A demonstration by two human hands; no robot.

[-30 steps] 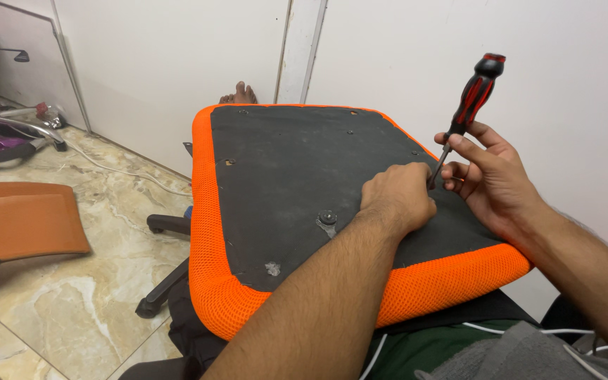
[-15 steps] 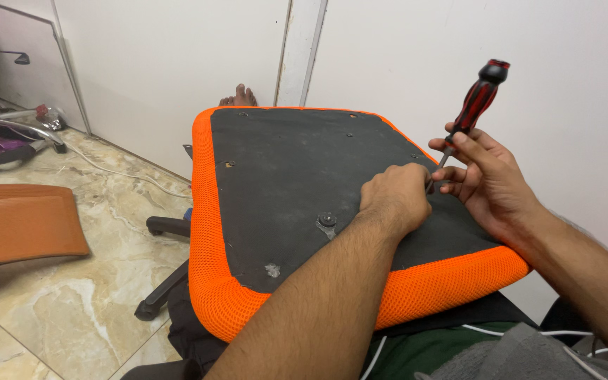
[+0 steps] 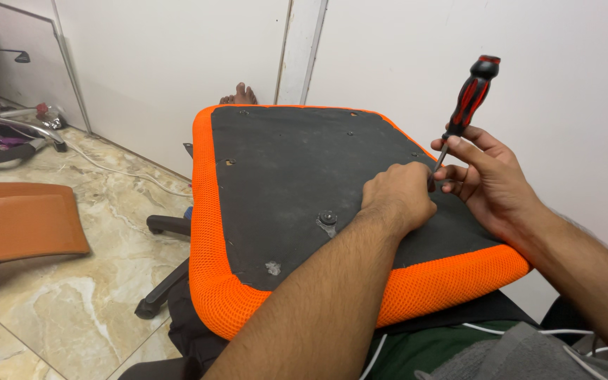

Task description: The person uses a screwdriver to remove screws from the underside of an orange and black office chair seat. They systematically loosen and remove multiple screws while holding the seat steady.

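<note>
An upturned chair seat with a bright orange mesh rim and a black fabric underside (image 3: 283,176) lies across the person's lap. The right hand (image 3: 490,179) pinches the metal shaft of a screwdriver with a red-and-black moulded handle (image 3: 467,102), which stands nearly upright, tilted right, its tip down near the seat's right edge. The left hand (image 3: 397,197) rests curled on the black fabric just beside that tip, fingers pressed together (whether they hold a screw cannot be told). One round black fitting (image 3: 328,217) sits on the near middle of the underside; several small holes further away look bare, so the fastening work seems only partly done. A flat orange cushion panel (image 3: 22,219) lies on the marble floor at the left.
</note>
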